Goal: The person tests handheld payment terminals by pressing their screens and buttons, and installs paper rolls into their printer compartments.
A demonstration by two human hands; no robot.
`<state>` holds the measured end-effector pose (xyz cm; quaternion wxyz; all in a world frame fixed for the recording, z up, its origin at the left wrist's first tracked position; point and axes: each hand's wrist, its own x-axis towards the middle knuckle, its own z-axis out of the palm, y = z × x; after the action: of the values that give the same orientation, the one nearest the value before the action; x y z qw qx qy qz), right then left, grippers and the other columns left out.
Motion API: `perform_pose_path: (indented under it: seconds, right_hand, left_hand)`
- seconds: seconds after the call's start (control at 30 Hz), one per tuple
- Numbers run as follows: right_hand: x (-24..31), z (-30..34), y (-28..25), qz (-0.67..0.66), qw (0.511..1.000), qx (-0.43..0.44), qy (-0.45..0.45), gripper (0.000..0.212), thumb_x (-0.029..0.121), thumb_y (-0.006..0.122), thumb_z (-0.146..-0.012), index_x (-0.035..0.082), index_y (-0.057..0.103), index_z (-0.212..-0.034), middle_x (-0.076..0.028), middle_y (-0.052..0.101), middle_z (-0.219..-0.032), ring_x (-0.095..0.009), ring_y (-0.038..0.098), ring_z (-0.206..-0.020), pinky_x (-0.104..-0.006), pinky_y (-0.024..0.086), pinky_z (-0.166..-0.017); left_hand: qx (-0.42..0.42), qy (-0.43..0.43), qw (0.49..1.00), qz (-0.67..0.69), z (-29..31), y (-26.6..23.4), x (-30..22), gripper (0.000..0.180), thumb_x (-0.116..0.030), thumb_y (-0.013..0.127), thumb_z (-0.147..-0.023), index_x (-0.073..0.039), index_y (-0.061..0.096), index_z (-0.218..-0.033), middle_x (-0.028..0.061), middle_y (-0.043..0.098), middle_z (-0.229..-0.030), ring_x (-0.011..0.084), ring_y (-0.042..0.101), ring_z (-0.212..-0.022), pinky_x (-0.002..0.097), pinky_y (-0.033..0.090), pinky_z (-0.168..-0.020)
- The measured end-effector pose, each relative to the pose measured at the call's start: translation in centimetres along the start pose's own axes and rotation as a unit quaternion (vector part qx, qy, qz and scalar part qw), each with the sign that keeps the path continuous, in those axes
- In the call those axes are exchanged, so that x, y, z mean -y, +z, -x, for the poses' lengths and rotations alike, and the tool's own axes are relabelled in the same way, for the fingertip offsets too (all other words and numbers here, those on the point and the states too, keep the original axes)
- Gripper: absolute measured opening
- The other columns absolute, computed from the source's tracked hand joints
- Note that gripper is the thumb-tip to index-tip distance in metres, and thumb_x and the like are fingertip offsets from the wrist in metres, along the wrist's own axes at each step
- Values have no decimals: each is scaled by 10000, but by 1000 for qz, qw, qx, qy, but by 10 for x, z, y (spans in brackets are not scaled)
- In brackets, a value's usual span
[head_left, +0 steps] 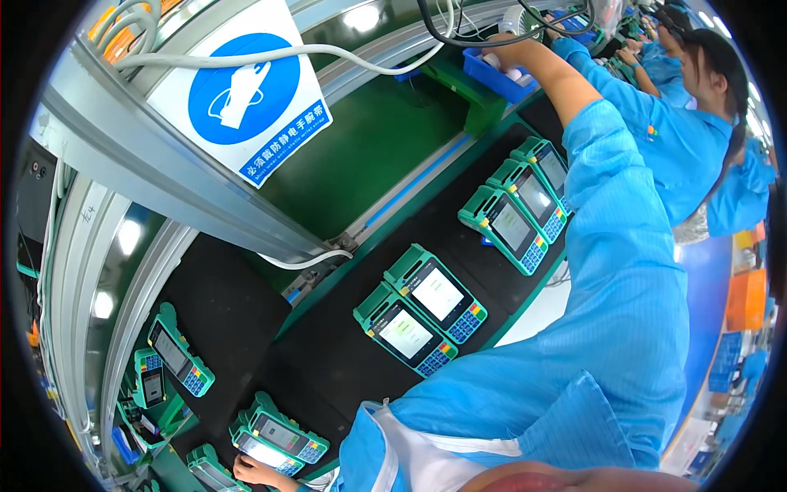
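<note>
So the biggest thing here is the black work mat [344,361] running along the bench, with the green conveyor belt [369,148] sitting just behind it. Hanging over the belt there's a white sign [246,98] with a blue circle and a hand symbol on it.

The person in the blue smock is stretching their right arm way out across the bench, and the right hand [504,51] is reaching into a blue parts bin [496,75] at the far edge. Can't tell if the fingers are pinching anything in there, it's too small and half hidden by cables.

Down at the bottom the left hand [256,471] is resting, fingers curled, on a green payment terminal [283,443] lying flat on the mat near the front edge.

More of the same terminals are lying screen-up on the mat: a pair in the middle [422,307] and a row of three further along [520,201].
</note>
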<state>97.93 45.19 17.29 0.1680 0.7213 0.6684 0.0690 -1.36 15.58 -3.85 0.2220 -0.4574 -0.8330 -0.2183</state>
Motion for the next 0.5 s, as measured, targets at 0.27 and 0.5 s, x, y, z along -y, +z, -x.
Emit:
perform_pose_path:
  seconds: [0.27,0.5]
  right_hand:
    - [-2,1,5,-15,1000,5,16,612,78,778,-598,181,588,-1171,-117,656,-1069,-336,618,-1014,-429,506,-822]
    - [-7,-2,-1,-22,999,33,36,591,67,768,-590,160,606,-1151,-114,668,-1031,-316,627,-996,-408,504,-812]
  left_hand:
    - [-23,31,999,6,-4,5,4,258,-232,519,-926,1,627,-956,159,542,-1008,309,531,-932,407,448,-818]
    - [-9,4,1000,-7,0,-1,-12,240,-218,518,-934,-3,620,-961,152,525,-1008,295,527,-939,391,457,-811]
